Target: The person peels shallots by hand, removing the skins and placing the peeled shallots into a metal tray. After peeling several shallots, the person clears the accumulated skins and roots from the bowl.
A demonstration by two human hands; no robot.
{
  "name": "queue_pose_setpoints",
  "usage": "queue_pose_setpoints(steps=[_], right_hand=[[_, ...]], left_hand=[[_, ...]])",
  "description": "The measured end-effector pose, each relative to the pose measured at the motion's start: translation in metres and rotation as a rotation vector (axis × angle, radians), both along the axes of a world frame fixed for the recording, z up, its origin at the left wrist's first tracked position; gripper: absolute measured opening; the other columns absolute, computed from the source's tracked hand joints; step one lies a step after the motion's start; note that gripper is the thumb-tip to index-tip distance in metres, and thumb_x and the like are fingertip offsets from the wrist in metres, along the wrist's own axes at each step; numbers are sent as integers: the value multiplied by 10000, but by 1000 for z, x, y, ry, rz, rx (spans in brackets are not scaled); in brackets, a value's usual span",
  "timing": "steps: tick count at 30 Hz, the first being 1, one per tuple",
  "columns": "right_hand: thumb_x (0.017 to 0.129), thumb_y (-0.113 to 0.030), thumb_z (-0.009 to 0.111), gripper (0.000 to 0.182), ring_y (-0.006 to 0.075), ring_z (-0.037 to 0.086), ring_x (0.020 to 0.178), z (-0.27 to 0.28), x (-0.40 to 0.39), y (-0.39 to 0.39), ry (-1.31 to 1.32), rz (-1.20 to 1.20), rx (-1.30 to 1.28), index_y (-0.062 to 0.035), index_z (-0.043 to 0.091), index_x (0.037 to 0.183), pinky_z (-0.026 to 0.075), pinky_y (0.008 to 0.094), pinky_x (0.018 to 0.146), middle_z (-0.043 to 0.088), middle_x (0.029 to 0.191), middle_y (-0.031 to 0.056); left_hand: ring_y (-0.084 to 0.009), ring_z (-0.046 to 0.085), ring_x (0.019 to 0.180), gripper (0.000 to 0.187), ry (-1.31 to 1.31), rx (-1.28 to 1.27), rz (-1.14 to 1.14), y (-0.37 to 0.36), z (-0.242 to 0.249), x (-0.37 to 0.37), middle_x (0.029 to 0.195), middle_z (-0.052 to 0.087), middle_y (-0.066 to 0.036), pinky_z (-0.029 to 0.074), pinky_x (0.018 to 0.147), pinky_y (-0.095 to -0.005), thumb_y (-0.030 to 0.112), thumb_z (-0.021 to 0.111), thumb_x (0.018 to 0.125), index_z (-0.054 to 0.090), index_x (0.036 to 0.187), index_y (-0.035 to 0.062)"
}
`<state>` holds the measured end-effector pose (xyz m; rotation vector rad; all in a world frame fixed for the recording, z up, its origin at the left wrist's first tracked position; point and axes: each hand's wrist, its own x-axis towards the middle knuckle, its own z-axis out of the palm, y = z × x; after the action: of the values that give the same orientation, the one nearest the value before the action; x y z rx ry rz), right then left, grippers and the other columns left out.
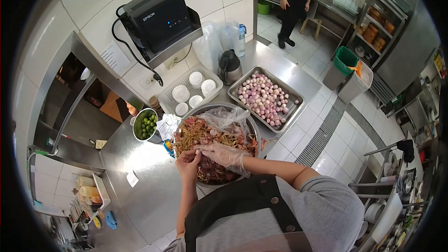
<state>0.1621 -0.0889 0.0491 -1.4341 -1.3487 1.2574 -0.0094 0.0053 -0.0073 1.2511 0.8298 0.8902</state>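
Note:
Both hands meet over the near left part of a large metal bowl (258,135), which holds a heap of reddish-brown onion skins and roots (198,133). My left hand (188,160) is bare, its fingers pinched together at the bowl's edge. My right hand (224,155) wears a clear plastic glove, and its closed fingertips touch those of the left. Whatever small thing lies between the fingertips is too hidden to name. A crumpled clear plastic bag (228,119) lies on the far side of the heap. Behind the bowl, to the right, a steel tray (294,105) holds many small peeled purple-white shallots (261,94).
Left of the bowl stands a container of green limes (148,122) beside paper slips (168,125). A basket (168,97) with white cups, a thermal jug (230,66) and a wall-mounted printer (161,23) are behind. Another person (297,0) stands across the room near bins (344,60).

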Motion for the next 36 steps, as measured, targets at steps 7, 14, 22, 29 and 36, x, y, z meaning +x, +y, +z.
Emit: queue_pose_setpoints(steps=[7, 14, 22, 29, 36], right_hand=[[1045, -262, 502, 414, 266, 480, 1348, -63, 0, 18, 55, 15, 126, -99, 560, 1420, 318, 357, 1155, 596, 1382, 162], [1041, -236, 515, 389, 176, 587, 957, -12, 2, 3, 131, -52, 51, -53, 583, 1378, 448, 291, 850, 651, 1046, 89], [1047, -300, 542, 395, 55, 410, 543, -34, -3, 14, 675, -139, -290, -175, 562, 1421, 310, 201, 456, 484, 699, -42], [1042, -300, 543, 386, 56, 361, 505, -21, 4, 8, 724, -159, -374, -183, 571, 1409, 274, 219, 432, 481, 710, -37], [1042, -230, 499, 453, 258, 643, 1085, -8, -1, -1, 240, -94, 22, -91, 493, 1474, 496, 345, 962, 638, 1289, 176]], left_hand=[[-100, 677, 754, 167, -13, -2, -10, -2, 4, 0, 872, 723, -73, 547, 717, -228, -74, 749, 838, 679, 989, -55], [-108, 681, 767, 181, -28, -23, -4, 4, -12, -1, 880, 721, -76, 556, 727, -239, -93, 743, 824, 672, 984, -48], [-117, 685, 793, 226, -29, -17, -48, 7, -16, -7, 914, 719, -84, 557, 746, -244, -125, 689, 821, 654, 1030, -47], [-135, 683, 878, 311, -85, 36, -68, 0, -5, -5, 1012, 710, -80, 562, 773, -262, -110, 694, 832, 639, 1129, -38], [-150, 681, 922, 291, -149, 43, -79, -5, 0, -5, 1057, 694, -102, 558, 808, -271, -93, 706, 854, 624, 1129, -44]])
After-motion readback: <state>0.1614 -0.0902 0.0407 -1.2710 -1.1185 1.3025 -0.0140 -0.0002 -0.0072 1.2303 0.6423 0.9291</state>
